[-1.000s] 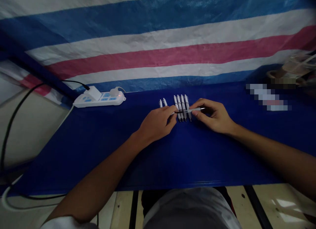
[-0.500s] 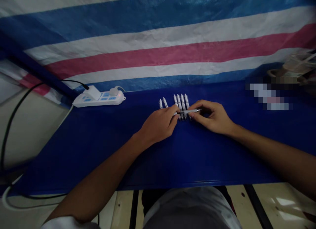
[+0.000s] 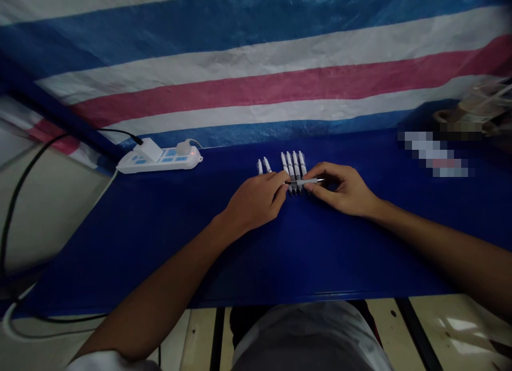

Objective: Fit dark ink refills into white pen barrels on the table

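Observation:
A grey-and-white pen (image 3: 310,181) lies level between my two hands, its metal tip to the right. My left hand (image 3: 256,200) pinches the white end; those fingers partly hide it. With thumb and forefinger, my right hand (image 3: 347,190) grips the grey front part near the tip. A short dark section shows beside my left fingertips; I cannot tell whether the pen's parts are joined there. Behind the hands stands a row of several white pens (image 3: 293,160), lying side by side. Two more white pens (image 3: 266,163) lie to the left, partly covered by my left hand.
A white power strip (image 3: 160,160) with a plugged-in adapter lies at the back left of the blue table (image 3: 320,259). A black cable (image 3: 24,184) hangs at the left. A plastic cup (image 3: 480,102) stands at the back right, near a blurred-out patch. Striped sheeting backs the table.
The grey front part of the pen has shifted slightly left, toward my left fingers, and less of the dark section shows. Both hands stay nearly in place.

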Demonstrator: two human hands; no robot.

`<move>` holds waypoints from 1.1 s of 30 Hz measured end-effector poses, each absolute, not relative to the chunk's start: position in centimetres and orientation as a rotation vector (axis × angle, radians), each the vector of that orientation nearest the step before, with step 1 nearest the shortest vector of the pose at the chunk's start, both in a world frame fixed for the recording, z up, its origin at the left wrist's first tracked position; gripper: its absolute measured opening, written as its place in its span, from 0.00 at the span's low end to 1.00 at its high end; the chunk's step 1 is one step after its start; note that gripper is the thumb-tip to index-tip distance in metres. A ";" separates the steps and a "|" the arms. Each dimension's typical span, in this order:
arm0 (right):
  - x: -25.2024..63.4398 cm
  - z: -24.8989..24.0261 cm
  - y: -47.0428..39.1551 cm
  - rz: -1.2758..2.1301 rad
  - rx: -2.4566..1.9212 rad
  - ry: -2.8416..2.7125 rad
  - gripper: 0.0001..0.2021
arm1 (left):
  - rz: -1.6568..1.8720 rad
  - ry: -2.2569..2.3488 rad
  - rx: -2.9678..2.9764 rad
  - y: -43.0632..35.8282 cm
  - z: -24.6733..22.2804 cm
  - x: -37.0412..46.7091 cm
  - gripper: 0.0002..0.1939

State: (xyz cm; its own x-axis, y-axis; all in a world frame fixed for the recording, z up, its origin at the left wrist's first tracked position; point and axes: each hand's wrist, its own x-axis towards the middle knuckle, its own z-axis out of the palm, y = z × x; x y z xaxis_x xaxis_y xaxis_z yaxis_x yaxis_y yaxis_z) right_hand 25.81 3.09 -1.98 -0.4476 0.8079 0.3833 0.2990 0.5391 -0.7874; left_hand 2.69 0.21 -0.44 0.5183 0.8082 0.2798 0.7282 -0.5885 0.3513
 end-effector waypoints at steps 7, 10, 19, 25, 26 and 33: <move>25.8 -2.0 3.1 0.830 -0.897 -2.046 0.12 | 0.607 1.334 2.525 0.1 -0.3 2.6 0.11; 25.7 -1.9 3.1 0.858 -0.898 -2.038 0.14 | 0.584 1.322 2.518 0.0 -0.2 2.7 0.12; 25.4 -1.6 2.8 0.883 -0.922 -2.097 0.21 | 0.595 1.282 2.513 -0.1 -0.6 3.0 0.10; 25.6 -1.7 2.7 0.887 -0.963 -2.090 0.16 | 0.606 1.326 2.501 0.1 -0.5 2.9 0.08; 25.7 -1.7 2.7 0.876 -0.974 -2.098 0.16 | 0.608 1.315 2.503 0.1 -0.5 2.9 0.08; 25.7 -2.0 2.7 0.806 -0.916 -2.128 0.20 | 0.605 1.307 2.487 0.1 -0.5 2.9 0.08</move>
State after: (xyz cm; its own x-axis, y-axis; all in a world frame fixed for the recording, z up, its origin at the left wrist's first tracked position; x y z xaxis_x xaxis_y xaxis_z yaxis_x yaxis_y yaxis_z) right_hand 25.66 2.74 -2.00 -0.5252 0.7827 0.3339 0.3654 0.5618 -0.7422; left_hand 2.92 0.15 -0.51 0.5069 0.8286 0.2378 0.7172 -0.5584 0.4169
